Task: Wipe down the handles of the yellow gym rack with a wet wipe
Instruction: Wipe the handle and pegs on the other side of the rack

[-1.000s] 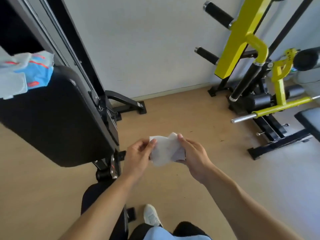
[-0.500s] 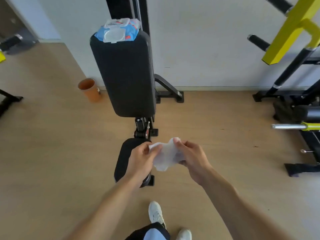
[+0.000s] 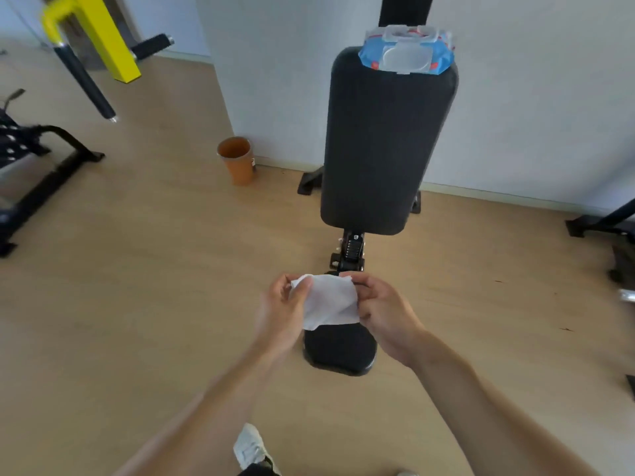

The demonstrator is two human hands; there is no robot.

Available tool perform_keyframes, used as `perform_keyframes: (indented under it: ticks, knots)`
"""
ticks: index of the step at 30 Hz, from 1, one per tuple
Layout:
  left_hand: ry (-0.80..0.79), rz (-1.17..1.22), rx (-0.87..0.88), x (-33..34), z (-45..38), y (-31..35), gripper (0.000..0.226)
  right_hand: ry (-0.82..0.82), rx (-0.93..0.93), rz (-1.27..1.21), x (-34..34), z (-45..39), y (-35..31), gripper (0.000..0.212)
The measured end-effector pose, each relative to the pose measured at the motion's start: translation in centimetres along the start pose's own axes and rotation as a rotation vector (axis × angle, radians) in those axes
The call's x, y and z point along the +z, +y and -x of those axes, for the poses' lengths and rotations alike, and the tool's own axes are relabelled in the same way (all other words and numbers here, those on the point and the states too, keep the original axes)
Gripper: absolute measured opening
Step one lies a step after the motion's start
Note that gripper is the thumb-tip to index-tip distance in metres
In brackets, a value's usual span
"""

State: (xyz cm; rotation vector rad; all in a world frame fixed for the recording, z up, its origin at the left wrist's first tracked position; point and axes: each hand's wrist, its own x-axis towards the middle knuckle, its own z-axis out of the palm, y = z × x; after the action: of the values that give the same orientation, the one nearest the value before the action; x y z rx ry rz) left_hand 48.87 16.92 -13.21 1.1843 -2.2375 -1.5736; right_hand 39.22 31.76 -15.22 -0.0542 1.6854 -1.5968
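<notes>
The white wet wipe (image 3: 330, 302) hangs spread between both hands in the lower middle of the view, above the small black seat pad (image 3: 338, 348) of a bench. The left hand (image 3: 283, 310) pinches its upper left corner between thumb and curled fingers; the right hand (image 3: 385, 312) pinches the upper right edge the same way. The wipe's lower edge hangs free.

Just beyond the hands the bench's tall black back pad (image 3: 385, 142) stands tilted up against the white wall (image 3: 536, 97), and a blue pack of wipes (image 3: 407, 53) lies on its top end. Print on the pack is too blurred to read.

The yellow gym rack (image 3: 103, 36) is well apart at the upper left, with a black handle (image 3: 84, 82) slanting down from it and a second handle (image 3: 151, 46) sticking out beside it. Open wooden floor (image 3: 137, 269) lies between the person and the rack. An orange cup (image 3: 237, 159) stands on the floor near the wall corner. A white shoe (image 3: 251, 448) shows at the bottom edge.
</notes>
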Motion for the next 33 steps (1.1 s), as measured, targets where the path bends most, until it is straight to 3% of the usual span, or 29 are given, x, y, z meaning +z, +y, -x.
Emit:
perform_keyframes:
  ticks: [2,3,5,8,11,14,17,19,22,26,29,33]
  knots:
    - [-0.032,-0.041,0.077,-4.3,-2.8,-1.3,0.017,-0.023,0.014,-0.067,4.6,-2.4,-0.1,0.032]
    - [-0.052,-0.047,0.112,-6.4,-4.2,-1.7,0.015,-0.039,0.016,-0.074,7.0,-3.4,-0.5,0.031]
    - [-0.083,-0.051,0.145,-10.2,-6.8,-2.3,0.014,-0.003,0.001,0.010,11.1,-5.2,-1.1,0.045]
    - [-0.080,-0.051,0.127,-14.9,-10.5,-2.7,0.011,0.001,-0.064,0.163,15.9,-7.1,-2.5,0.037]
    - [-0.041,-0.037,0.089,-17.9,-14.5,-2.9,0.017,-0.020,-0.072,0.230,19.2,-9.2,-4.1,0.049]
    - [-0.056,-0.008,0.082,-20.0,-18.2,-2.6,0.015,-0.046,-0.038,0.163,21.5,-12.1,-5.7,0.047]
    - [-0.088,-0.010,0.099,-21.9,-21.9,-2.0,0.013,-0.146,0.025,0.002,23.5,-15.5,-7.4,0.030]
    - [-0.110,-0.011,0.120,-23.4,-24.4,-1.2,0.015,-0.136,0.037,-0.033,25.3,-17.8,-9.1,0.042]
    - [-0.109,-0.041,0.125,-26.1,-28.0,0.4,0.019,-0.138,0.057,-0.094,28.6,-20.9,-12.1,0.044]
    - [-0.029,0.020,0.104,-30.5,-32.6,1.6,0.018,-0.148,-0.040,-0.148,33.4,-24.8,-16.6,0.031]
    - [0.055,0.192,0.058,-33.8,-35.8,1.6,0.010,-0.061,-0.150,-0.074,37.6,-27.7,-19.6,0.026]
    - [0.207,0.375,0.024,-38.1,-40.8,1.0,0.010,0.273,-0.268,-0.035,42.9,-32.2,-22.6,0.018]
